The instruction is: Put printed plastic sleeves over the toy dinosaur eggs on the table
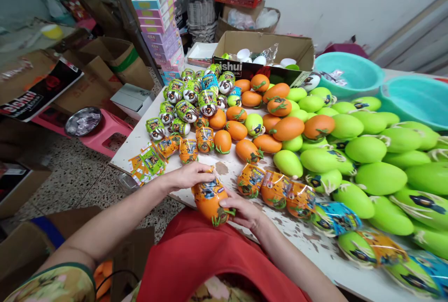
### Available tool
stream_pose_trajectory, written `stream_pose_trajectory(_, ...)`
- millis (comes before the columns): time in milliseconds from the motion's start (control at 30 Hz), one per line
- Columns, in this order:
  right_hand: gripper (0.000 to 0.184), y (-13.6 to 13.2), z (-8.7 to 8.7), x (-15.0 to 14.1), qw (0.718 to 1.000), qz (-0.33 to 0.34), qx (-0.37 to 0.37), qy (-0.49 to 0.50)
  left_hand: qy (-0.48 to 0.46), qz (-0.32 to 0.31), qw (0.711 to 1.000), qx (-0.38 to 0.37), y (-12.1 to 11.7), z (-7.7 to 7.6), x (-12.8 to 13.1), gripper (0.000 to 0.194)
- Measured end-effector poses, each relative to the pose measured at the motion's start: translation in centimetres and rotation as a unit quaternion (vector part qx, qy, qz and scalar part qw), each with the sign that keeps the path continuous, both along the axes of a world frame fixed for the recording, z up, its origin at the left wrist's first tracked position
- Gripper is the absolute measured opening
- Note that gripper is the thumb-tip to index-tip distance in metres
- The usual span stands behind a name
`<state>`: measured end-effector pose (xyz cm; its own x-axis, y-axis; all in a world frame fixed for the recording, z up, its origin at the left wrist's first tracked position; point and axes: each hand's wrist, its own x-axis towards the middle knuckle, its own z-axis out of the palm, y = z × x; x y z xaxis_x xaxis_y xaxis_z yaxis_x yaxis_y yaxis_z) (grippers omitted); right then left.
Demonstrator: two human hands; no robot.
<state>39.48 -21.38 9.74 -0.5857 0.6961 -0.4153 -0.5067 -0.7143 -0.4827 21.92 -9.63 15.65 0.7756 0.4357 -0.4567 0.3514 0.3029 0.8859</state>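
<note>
Close to my body, at the table's front edge, I hold an orange toy egg (211,204) with green claw-like bits and a printed clear sleeve around its upper part. My left hand (196,174) grips the sleeve's top with closed fingers. From the right, my right hand (241,208) holds the egg's lower side, thumb on its surface. Printed flat sleeves (147,163) lie in a pile left of my hands. Sleeved orange eggs (273,189) stand in a row to the right. Bare orange eggs (248,151) lie beyond my hands.
Many green eggs (380,178) cover the table's right side. White-and-green wrapped eggs (185,111) cluster at the left back. Behind stand a cardboard box (266,40) and turquoise basins (350,66). A pink stool (101,141) carries a metal bowl (83,121) on the left.
</note>
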Motion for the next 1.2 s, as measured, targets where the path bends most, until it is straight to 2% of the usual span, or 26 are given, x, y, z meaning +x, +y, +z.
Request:
stream_pose_trajectory(67,0.055,-0.5,0.2,-0.5,0.998,-0.058,-0.007,0.001,0.005,0.045,0.996,0.081,0.0,0.9,0.2,0.025)
stream_pose_trajectory(133,0.059,-1.1,0.5,-0.9,0.993,-0.115,-0.005,-0.001,0.013,0.163,0.976,0.146,-0.4,1.2,0.1,0.031)
stream_pose_trajectory(167,0.062,-1.4,0.8,-1.1,0.991,-0.137,-0.004,-0.002,0.023,0.217,0.965,0.145,-0.7,1.1,-0.1,0.038)
stream_pose_trajectory(200,0.064,-1.6,1.0,-1.3,0.988,-0.156,-0.002,-0.005,0.034,0.246,0.962,0.116,-1.1,0.9,-0.4,0.044)
stream_pose_trajectory(233,0.066,-1.9,1.4,-1.4,0.985,-0.170,0.000,-0.008,0.045,0.246,0.966,0.069,-1.7,0.6,-0.6,0.049)
stream_pose_trajectory(333,0.067,-2.7,2.4,-1.7,0.981,-0.190,0.008,-0.032,0.045,0.162,0.982,-0.084,-3.6,-0.2,-1.2,0.055)
stream_pose_trajectory(400,0.067,-3.1,3.0,-1.7,0.981,-0.183,0.012,-0.057,0.030,0.135,0.983,-0.119,-4.6,-0.5,-1.2,0.053)
stream_pose_trajectory(500,0.062,-3.0,3.4,-1.2,0.978,-0.195,0.015,-0.072,0.017,0.133,0.983,-0.123,-5.4,-0.8,-0.7,0.048)
stream_pose_trajectory(600,0.060,-2.6,3.6,-0.4,0.979,-0.190,0.016,-0.078,0.023,0.132,0.984,-0.116,-5.5,-0.8,-0.4,0.051)
stream_pose_trajectory(733,0.068,-3.1,3.9,0.1,0.980,-0.173,0.032,-0.096,0.014,0.106,0.990,-0.096,-6.1,-0.6,-0.6,0.052)
stream_pose_trajectory(833,0.071,-3.9,3.8,-0.1,0.976,-0.165,0.045,-0.135,0.003,0.086,0.990,-0.112,-6.8,-0.4,-0.9,0.054)
stream_pose_trajectory(933,0.085,-3.9,3.8,-0.9,0.966,-0.186,0.049,-0.173,-0.020,0.096,0.985,-0.143,-7.1,-0.3,-0.9,0.058)
stream_pose_trajectory(1067,0.109,-3.3,3.9,-1.5,0.952,-0.221,0.073,-0.200,-0.014,0.112,0.986,-0.120,-6.6,-0.2,-0.7,0.063)
stream_pose_trajectory(1133,0.103,-3.1,3.9,-1.1,0.957,-0.208,0.084,-0.182,-0.010,0.106,0.988,-0.115,-6.2,-0.3,-0.7,0.063)
stream_pose_trajectory(1200,0.081,-3.2,3.8,-0.6,0.964,-0.191,0.090,-0.159,-0.014,0.101,0.988,-0.114,-6.1,-0.4,-0.8,0.062)
